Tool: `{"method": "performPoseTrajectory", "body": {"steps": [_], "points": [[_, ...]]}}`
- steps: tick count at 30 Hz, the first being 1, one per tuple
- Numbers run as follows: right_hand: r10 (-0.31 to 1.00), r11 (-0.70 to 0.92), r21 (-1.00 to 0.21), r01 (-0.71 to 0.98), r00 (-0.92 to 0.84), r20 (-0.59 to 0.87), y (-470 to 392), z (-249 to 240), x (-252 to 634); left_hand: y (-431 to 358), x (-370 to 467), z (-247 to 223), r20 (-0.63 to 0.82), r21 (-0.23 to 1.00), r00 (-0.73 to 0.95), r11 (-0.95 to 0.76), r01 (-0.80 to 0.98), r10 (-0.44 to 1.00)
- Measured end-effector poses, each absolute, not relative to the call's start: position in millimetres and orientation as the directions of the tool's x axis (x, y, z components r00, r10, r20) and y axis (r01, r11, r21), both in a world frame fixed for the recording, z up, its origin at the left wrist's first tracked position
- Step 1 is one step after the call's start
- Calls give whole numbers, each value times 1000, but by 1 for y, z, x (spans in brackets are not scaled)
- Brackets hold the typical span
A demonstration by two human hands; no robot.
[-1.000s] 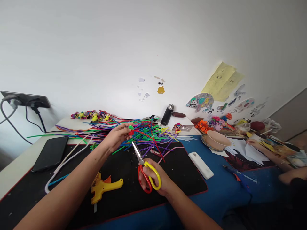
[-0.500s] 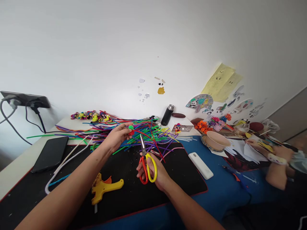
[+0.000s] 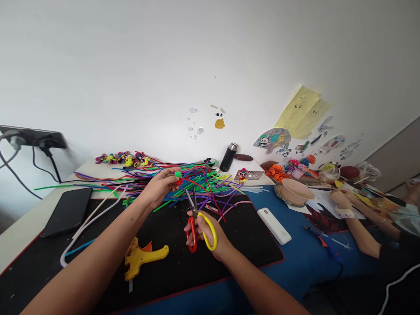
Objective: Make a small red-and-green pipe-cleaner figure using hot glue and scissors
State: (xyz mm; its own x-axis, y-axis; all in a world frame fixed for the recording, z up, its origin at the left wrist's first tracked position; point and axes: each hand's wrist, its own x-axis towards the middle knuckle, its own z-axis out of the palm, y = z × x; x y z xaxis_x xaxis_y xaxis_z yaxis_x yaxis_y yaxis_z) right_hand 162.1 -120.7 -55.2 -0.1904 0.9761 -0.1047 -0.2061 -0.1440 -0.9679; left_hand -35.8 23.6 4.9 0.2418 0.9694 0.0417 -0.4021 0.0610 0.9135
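Observation:
My left hand (image 3: 160, 188) pinches a small green and red pipe-cleaner piece (image 3: 178, 176), from which a long red strand runs right and down over the pile. In my right hand (image 3: 210, 236) is a pair of scissors (image 3: 194, 214) with one red and one yellow handle loop. Its blades are parted and point up, a little below and right of the pinched piece, apart from it. Behind both hands spreads a heap of coloured pipe cleaners (image 3: 200, 180), mostly green, purple and blue.
A yellow glue gun (image 3: 144, 259) lies on the black mat (image 3: 183, 275). To the left is a black phone (image 3: 67, 212); to the right, a white power bank (image 3: 274, 225). A black flask (image 3: 229, 157) stands behind. Another person's hands (image 3: 344, 203) work over papers at far right.
The scissors have opened from nearly closed blades, their handles spreading apart. My left hand stays almost in place. The other person's hands have shifted left.

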Motion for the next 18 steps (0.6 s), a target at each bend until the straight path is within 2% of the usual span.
{"method": "performPoseTrajectory", "body": {"steps": [10, 18], "points": [[998, -55, -982, -183, -48, -47, -103, -60, 142, 15, -26, 1, 60, 968, 285, 14, -251, 957], [998, -39, -993, -108, 45, -44, -95, -56, 130, 12, -16, -8, 92, 989, 238, -60, -137, 967]]}}
